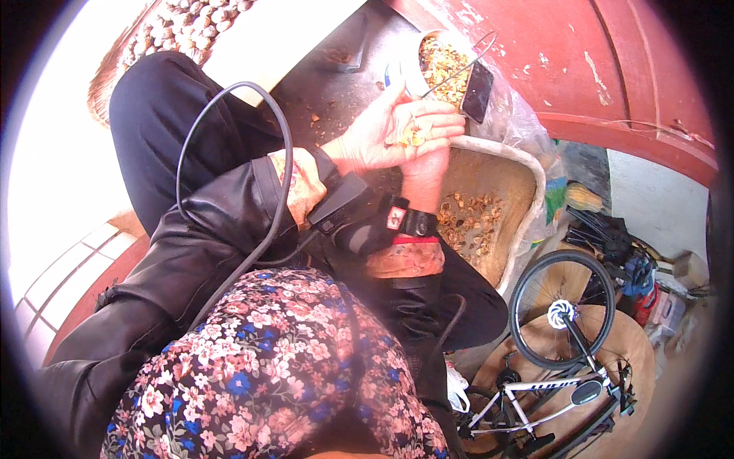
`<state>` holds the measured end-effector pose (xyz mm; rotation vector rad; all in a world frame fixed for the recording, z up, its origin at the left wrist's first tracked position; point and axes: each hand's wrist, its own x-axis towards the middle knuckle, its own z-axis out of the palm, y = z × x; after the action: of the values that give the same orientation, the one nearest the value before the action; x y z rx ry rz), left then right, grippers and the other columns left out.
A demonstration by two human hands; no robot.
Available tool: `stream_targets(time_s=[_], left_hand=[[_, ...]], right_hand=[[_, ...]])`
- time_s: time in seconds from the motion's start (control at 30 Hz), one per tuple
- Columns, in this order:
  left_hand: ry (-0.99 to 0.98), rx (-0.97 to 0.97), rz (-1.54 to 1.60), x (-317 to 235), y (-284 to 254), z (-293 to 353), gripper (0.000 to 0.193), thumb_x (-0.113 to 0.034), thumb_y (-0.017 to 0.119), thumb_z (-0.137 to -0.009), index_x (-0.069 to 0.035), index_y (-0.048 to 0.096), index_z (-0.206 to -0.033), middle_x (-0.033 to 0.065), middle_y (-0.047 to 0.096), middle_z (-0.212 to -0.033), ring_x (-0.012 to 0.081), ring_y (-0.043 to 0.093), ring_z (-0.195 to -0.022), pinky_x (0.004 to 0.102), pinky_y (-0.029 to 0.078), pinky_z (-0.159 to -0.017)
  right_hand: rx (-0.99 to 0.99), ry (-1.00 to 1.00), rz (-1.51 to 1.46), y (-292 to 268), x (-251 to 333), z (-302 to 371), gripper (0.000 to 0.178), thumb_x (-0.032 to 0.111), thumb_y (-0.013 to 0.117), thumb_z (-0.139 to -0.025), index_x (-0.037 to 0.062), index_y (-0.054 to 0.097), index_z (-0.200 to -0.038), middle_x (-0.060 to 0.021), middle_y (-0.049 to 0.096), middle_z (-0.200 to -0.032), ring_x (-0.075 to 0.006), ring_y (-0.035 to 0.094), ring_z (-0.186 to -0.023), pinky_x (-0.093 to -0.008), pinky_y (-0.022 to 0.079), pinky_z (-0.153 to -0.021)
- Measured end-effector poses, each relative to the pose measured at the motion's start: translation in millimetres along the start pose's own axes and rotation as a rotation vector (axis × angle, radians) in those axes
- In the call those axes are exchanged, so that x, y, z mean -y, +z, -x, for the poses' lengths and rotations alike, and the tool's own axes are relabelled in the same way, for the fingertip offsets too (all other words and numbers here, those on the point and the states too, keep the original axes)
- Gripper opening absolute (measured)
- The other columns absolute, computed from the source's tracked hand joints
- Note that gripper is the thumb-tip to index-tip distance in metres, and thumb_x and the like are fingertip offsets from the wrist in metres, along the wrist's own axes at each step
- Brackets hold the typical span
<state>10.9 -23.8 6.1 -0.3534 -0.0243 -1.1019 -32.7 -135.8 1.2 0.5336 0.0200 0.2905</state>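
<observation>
My left hand (371, 138) is turned palm up, its fingers stretched out to the right. Small yellowish pieces, which look like walnut kernel (414, 135), rest on its palm and fingers. Beneath those fingers is my right hand (425, 164); its own fingers are hidden. Just beyond both hands stands a white bowl (410, 67) filled with walnut kernels (443, 65). Below and to the right of them, a shallow tray (527, 159) holds broken walnut shells (474, 222).
A dark phone (478, 92) lies against the bowl's right side, near clear plastic wrap (514, 115). Whole walnuts (202, 23) fill a woven basket at the far left. A grey cable (284, 145) loops over my left arm. A white bicycle (527, 402) is at the lower right.
</observation>
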Motion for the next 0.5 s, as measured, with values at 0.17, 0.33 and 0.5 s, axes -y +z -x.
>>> stream_targets(time_s=[0.17,0.33,0.5], left_hand=[[-0.014,0.052,0.027,4,-3,-2,0.071,-0.054,0.029,-0.090,0.005,0.034,-0.130,0.0295,0.034,-0.132,0.0387,0.036,-0.123,0.0445,0.032,-0.102],[-0.068,0.128,0.027,5,-4,0,0.065,-0.051,0.031,-0.091,-0.001,0.034,-0.132,0.0307,0.036,-0.130,0.0396,0.041,-0.119,0.0453,0.035,-0.101],[-0.074,0.035,-0.090,4,-4,0,0.054,-0.039,0.041,-0.092,-0.005,0.033,-0.134,0.0287,0.043,-0.125,0.0362,0.049,-0.113,0.0430,0.042,-0.094]], right_hand=[[-0.003,-0.307,0.747,-23,5,-3,0.031,0.024,0.040,-0.091,-0.0012,0.052,-0.105,-0.0091,0.059,-0.098,-0.0220,0.059,-0.082,-0.0315,0.049,-0.074],[0.000,-0.359,0.904,-24,1,-4,0.034,0.026,0.040,-0.090,-0.0013,0.051,-0.107,-0.0104,0.057,-0.101,-0.0234,0.057,-0.087,-0.0338,0.047,-0.078],[0.017,-0.382,0.981,-27,3,-6,0.036,0.027,0.040,-0.090,-0.0014,0.051,-0.108,-0.0117,0.056,-0.104,-0.0248,0.055,-0.092,-0.0362,0.044,-0.082]])
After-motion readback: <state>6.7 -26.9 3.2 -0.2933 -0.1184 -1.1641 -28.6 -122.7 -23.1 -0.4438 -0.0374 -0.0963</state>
